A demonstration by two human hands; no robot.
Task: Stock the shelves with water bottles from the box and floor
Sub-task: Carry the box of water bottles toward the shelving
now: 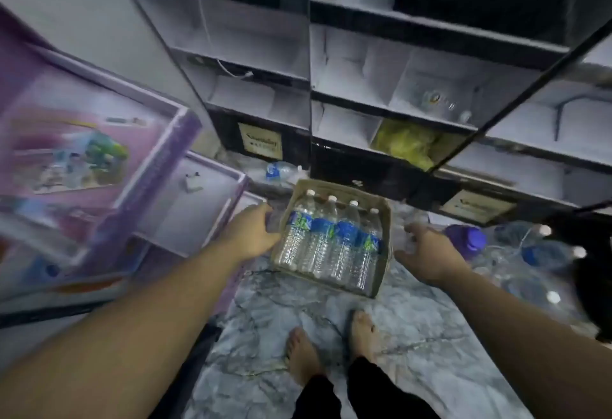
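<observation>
We could read almost nothing. The 4 bottles (331,243) in the box (381,239) wore blue labels with green and white lettering too blurred to make out. 2 tan plaques (261,141) on the black base of the shelves (364,110) carried a script word we could not decipher.
</observation>
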